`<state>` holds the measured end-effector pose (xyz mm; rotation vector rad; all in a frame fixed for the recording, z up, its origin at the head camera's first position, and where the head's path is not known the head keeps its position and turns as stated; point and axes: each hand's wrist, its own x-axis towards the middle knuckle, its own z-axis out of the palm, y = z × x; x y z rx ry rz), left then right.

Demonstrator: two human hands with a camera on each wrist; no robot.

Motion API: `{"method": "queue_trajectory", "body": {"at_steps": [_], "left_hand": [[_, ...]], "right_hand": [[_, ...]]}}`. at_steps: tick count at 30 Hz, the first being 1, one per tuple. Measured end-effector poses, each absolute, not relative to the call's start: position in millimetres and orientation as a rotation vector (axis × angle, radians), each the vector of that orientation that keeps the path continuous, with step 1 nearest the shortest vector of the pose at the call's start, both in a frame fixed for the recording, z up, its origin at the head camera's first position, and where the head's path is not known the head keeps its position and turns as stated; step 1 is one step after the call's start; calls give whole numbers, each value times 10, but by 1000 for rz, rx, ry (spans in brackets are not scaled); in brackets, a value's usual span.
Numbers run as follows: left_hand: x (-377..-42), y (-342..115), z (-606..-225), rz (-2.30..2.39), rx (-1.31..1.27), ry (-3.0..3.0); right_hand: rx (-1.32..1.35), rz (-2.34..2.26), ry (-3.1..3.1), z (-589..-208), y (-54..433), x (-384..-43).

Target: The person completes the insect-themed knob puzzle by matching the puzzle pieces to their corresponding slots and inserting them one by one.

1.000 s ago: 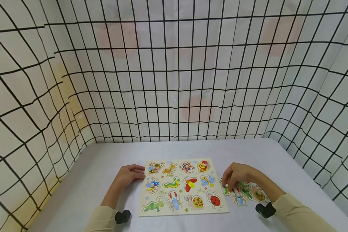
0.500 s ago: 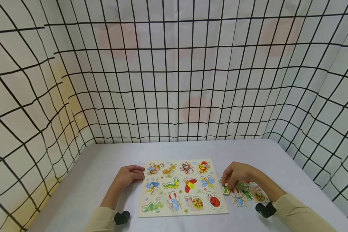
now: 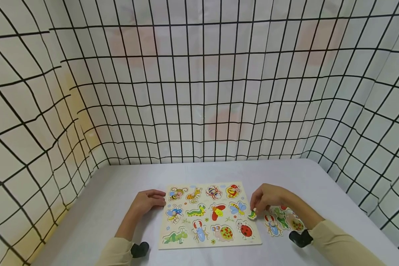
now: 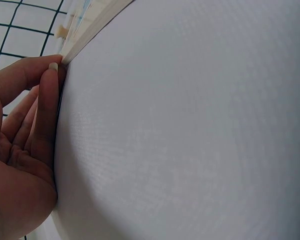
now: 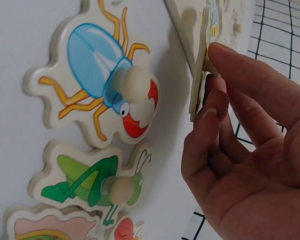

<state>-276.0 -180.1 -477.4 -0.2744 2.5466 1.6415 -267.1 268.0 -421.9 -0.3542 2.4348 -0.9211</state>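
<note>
A pale wooden puzzle board printed with colourful insects lies flat on the white table. At its left edge rests my left hand; in the left wrist view its thumb and forefinger tips touch the board's edge. My right hand pinches a green caterpillar puzzle piece by its knob, just over the board's right edge. Seen from the right wrist, that piece is edge-on, its picture mostly hidden. Below the right hand lie a blue stag beetle piece and a green grasshopper piece.
Beside the grasshopper lies a snail piece, with a red piece partly showing. White cloth covers the table. Black-gridded white walls enclose the back and sides.
My right hand has lifted the caterpillar piece off the table and carried it a little left to the board's edge. The left hand stays at the board.
</note>
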Motion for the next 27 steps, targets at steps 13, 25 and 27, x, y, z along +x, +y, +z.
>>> {"method": "queue_trajectory", "body": {"at_steps": [13, 25, 27], "left_hand": [[-2765, -1792, -4753, 1653, -274, 2524], [-2758, -1784, -4779, 1653, -278, 2531], [-2758, -1786, -4781, 1657, -276, 2535]], "right_hand": [[-329, -912, 2455, -4184, 2567, -2715], [-382, -931, 2468, -4195, 2445, -2731], [-390, -932, 2472, -4198, 2414, -2746]]}}
